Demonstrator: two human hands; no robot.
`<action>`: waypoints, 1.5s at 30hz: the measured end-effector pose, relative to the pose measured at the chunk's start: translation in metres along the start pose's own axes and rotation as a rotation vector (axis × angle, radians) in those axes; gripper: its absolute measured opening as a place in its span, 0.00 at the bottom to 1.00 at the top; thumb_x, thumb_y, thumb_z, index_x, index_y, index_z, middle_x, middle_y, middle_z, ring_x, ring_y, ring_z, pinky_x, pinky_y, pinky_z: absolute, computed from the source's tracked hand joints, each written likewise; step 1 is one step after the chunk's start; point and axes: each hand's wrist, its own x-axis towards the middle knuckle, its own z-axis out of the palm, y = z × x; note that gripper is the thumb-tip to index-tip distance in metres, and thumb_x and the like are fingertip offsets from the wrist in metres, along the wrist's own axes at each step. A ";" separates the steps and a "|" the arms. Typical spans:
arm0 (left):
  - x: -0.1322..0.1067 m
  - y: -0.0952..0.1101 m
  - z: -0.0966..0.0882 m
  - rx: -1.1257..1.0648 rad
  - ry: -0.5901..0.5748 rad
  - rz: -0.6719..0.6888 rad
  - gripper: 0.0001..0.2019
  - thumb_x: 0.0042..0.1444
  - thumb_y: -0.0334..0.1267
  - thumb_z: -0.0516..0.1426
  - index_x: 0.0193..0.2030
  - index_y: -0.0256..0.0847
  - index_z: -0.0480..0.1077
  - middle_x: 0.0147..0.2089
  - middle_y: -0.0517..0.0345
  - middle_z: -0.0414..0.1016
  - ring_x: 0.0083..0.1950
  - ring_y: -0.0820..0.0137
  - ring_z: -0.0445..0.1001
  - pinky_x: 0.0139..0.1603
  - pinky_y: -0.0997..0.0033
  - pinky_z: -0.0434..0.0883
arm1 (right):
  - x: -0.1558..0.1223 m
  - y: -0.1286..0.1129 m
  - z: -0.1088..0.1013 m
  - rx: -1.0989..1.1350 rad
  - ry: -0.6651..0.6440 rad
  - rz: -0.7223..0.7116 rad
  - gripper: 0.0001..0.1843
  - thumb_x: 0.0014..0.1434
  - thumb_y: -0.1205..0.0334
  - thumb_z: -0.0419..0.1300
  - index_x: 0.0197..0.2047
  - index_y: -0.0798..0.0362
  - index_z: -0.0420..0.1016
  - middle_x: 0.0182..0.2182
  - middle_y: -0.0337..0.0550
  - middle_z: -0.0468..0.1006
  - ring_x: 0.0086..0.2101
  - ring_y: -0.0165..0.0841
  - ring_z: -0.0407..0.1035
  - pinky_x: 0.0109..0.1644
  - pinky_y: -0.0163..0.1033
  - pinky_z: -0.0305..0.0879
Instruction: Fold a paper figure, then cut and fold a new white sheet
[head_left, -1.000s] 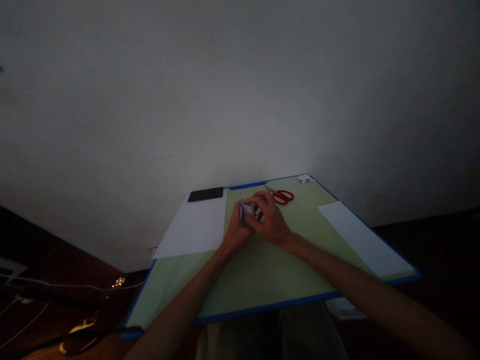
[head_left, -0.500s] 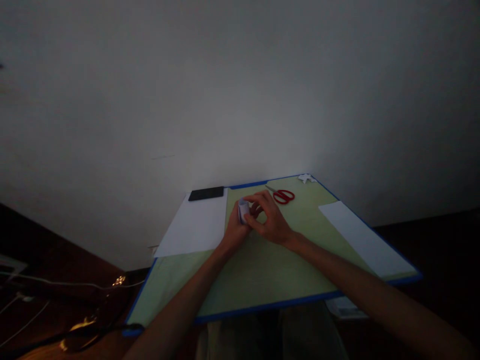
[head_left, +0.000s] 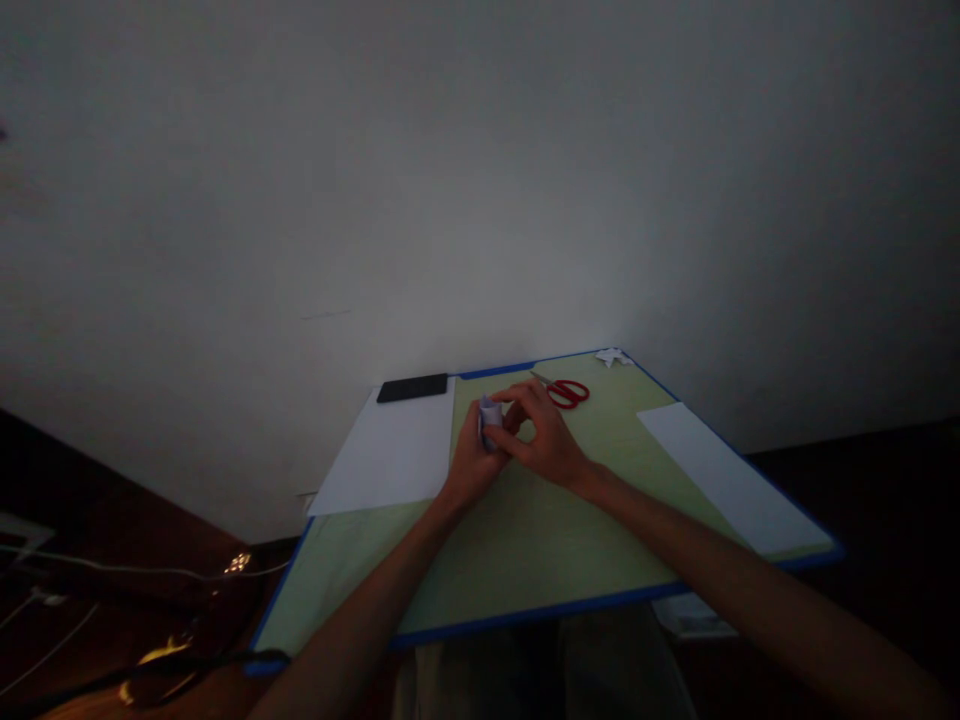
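Observation:
Both my hands meet over the middle of a green board with a blue rim [head_left: 525, 545]. Between them sits a small folded piece of white paper [head_left: 489, 416]. My left hand [head_left: 469, 463] is curled around it from the near left side. The fingers of my right hand [head_left: 541, 435] pinch the same paper from the right. Red-handled scissors [head_left: 564, 392] lie just beyond my right hand, apart from it.
A white sheet [head_left: 390, 452] lies on the board's left part with a black phone [head_left: 412, 388] at its far end. A white paper strip [head_left: 727, 478] lies at the right, and a small white paper shape [head_left: 611, 356] at the far corner. Cables [head_left: 112, 575] run over the dark floor at left.
The hands stay in the same place; my fingers have shifted slightly around the folded paper. Nothing else moved.

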 end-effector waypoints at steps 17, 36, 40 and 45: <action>-0.005 0.004 0.005 0.265 0.037 0.045 0.14 0.55 0.28 0.57 0.48 0.42 0.64 0.41 0.57 0.75 0.39 0.67 0.74 0.40 0.69 0.69 | 0.003 -0.012 -0.007 -0.296 0.053 -0.076 0.05 0.59 0.63 0.61 0.31 0.51 0.74 0.34 0.41 0.64 0.32 0.32 0.64 0.35 0.38 0.65; -0.003 -0.008 0.008 0.227 -0.023 0.004 0.06 0.59 0.35 0.55 0.42 0.41 0.62 0.37 0.59 0.71 0.36 0.69 0.69 0.38 0.70 0.66 | 0.001 -0.005 -0.003 -0.459 0.077 -0.027 0.07 0.62 0.61 0.61 0.35 0.53 0.80 0.35 0.43 0.67 0.32 0.31 0.66 0.34 0.37 0.64; -0.004 -0.010 0.007 0.219 -0.038 -0.010 0.07 0.58 0.33 0.55 0.42 0.41 0.62 0.37 0.58 0.71 0.36 0.69 0.69 0.37 0.70 0.65 | 0.002 -0.007 -0.004 -0.458 0.026 0.014 0.07 0.62 0.61 0.62 0.35 0.53 0.80 0.36 0.43 0.68 0.32 0.31 0.66 0.35 0.37 0.63; -0.003 -0.009 0.007 0.146 -0.034 -0.020 0.08 0.57 0.32 0.56 0.43 0.40 0.64 0.40 0.57 0.72 0.38 0.69 0.70 0.41 0.69 0.67 | 0.002 -0.010 -0.005 -0.440 0.024 0.037 0.08 0.63 0.60 0.61 0.37 0.53 0.81 0.36 0.43 0.69 0.32 0.31 0.67 0.34 0.37 0.62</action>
